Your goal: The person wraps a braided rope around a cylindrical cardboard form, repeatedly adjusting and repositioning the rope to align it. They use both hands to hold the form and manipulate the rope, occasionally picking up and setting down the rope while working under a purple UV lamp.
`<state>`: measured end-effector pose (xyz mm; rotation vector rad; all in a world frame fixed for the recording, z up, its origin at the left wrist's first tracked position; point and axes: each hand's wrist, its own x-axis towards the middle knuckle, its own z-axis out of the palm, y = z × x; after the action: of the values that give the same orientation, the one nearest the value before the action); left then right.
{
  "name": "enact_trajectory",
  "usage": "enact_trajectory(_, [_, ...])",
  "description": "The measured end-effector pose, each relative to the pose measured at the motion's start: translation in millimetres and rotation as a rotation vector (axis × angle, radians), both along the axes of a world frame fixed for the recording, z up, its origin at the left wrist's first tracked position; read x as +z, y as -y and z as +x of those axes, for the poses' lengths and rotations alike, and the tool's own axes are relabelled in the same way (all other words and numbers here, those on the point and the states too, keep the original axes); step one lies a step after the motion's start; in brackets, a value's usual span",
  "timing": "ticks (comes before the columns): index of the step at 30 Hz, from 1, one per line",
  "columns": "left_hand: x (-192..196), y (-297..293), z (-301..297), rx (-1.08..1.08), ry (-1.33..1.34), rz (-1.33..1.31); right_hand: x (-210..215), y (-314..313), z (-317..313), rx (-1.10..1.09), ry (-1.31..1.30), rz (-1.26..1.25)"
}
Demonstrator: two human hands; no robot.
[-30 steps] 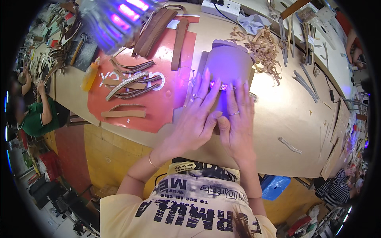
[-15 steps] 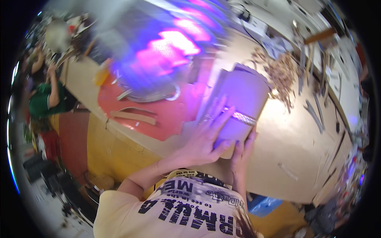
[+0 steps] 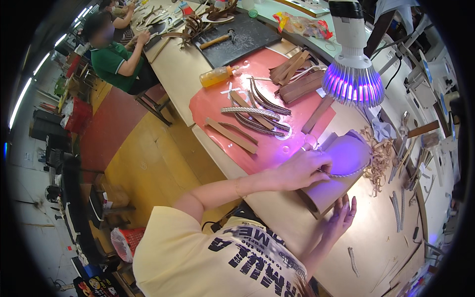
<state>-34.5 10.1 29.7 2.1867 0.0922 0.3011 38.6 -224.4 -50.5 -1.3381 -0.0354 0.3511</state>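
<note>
A thick grey-brown roll of sheet material (image 3: 324, 194) lies on the table under violet light. Across its top runs a narrow braided strap (image 3: 349, 174). My left hand (image 3: 308, 167) is over the roll's left side, fingers curled and pinching the strap near its left end. Low on the roll's near right side is my right hand (image 3: 341, 218), its fingers apart, touching or almost touching the surface; it holds nothing that I can see. To the left, a red mat (image 3: 220, 111) carries another braided strap (image 3: 250, 112) and several brown leather strips (image 3: 230, 136).
A violet-lit lamp (image 3: 354, 81) hangs beyond the roll. Farther back are an orange glue bottle (image 3: 216, 76) and a hammer (image 3: 217, 40) on a black board (image 3: 247, 43). Shavings (image 3: 380, 166) lie right of the roll. A person in green (image 3: 116, 67) sits at the far left.
The view has swung, showing more of the table's far left. My left hand, earlier flat on the roll, now pinches the strap. My right hand's fingers have spread.
</note>
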Motion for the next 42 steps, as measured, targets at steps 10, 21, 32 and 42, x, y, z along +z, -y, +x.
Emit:
enact_trajectory(10, [0.9,-163.5,-56.5,0.335,0.074,0.459,0.1,1.1,-0.2,-0.004,-0.025,0.04])
enact_trajectory(21, [-61.5,-234.5,-19.7,0.159,-0.1,0.732,6.2,-1.5,-0.6,-0.016,-0.037,0.05])
enact_trajectory(32, [-34.5,-191.2,-46.1,0.289,0.052,0.677,-0.5,4.6,6.8,0.004,-0.089,-0.035])
enact_trajectory(42, [-83.7,-176.2,178.9,0.045,0.278,0.108,-8.4,11.0,14.5,0.017,-0.118,-0.012])
